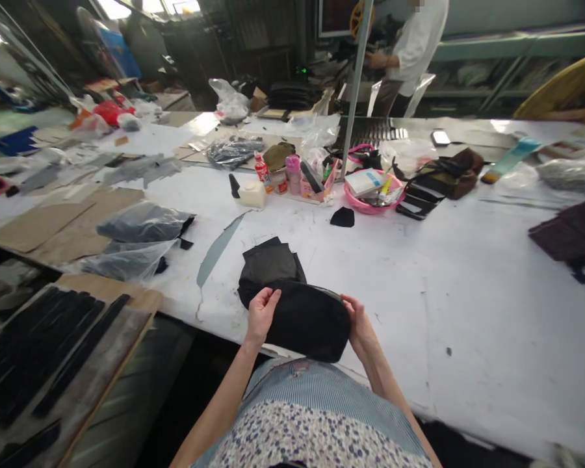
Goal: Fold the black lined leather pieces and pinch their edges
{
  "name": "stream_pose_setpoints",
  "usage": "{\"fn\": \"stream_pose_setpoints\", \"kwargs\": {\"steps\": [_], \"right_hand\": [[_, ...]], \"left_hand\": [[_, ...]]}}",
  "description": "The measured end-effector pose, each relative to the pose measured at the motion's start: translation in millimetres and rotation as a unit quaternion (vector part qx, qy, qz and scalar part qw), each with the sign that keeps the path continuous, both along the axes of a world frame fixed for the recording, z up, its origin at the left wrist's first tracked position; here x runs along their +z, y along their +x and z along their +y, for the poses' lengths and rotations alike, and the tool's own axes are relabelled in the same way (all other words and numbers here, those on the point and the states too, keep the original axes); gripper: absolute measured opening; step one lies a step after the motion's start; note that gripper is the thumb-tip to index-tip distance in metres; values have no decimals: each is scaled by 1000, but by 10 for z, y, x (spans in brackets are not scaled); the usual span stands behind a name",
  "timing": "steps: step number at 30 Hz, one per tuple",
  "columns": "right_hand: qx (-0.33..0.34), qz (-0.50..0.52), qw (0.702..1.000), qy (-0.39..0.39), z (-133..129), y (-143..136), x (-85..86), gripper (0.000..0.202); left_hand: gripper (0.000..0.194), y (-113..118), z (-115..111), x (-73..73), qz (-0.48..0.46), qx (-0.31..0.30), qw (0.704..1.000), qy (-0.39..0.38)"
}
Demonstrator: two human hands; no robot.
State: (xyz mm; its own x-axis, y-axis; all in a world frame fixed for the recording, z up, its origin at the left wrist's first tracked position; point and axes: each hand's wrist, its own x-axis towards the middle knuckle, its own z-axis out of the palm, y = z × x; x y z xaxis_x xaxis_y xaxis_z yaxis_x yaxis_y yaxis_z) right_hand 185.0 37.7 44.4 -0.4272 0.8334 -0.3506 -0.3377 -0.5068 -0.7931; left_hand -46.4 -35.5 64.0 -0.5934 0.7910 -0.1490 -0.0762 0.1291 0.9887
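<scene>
A black fabric piece (312, 325) with a rounded right end is held up at the table's front edge, close to my body. My left hand (263, 312) pinches its upper left edge between thumb and fingers. On the right side, my right hand (358, 322) grips the rounded end, with some fingers hidden behind the cloth. Just behind it lies a stack of black pieces (270, 266), partly covered by the held piece. A small black scrap (342, 217) rests farther back on the white table (394, 292).
Plastic-wrapped dark bundles (136, 237) and cardboard (68, 218) lie at left. A pink basket (375, 201), a cream container (251, 194) and a red bottle (262, 168) stand behind. A metal pole (355, 91) rises there. Another person (414, 52) stands across the table.
</scene>
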Motion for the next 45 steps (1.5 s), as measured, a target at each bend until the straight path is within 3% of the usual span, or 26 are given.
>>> {"fn": "stream_pose_setpoints", "kwargs": {"steps": [4,10,20,30,45], "right_hand": [[17,-17,998,51,-57,45,13,58],[-51,-83,995,26,-75,-10,-21,33],[-78,-84,993,28,-25,-37,86,35],[-118,-97,988,26,-29,-109,120,38],[-118,-100,987,38,-57,-67,172,32]], "left_hand": [[36,11,-15,-21,26,9,1000,-2],[34,42,-55,-43,10,29,1000,-4],[33,85,-50,3,-61,44,997,28],[30,90,-71,-1,-56,39,997,30],[30,111,-90,-18,-76,56,995,15]]}}
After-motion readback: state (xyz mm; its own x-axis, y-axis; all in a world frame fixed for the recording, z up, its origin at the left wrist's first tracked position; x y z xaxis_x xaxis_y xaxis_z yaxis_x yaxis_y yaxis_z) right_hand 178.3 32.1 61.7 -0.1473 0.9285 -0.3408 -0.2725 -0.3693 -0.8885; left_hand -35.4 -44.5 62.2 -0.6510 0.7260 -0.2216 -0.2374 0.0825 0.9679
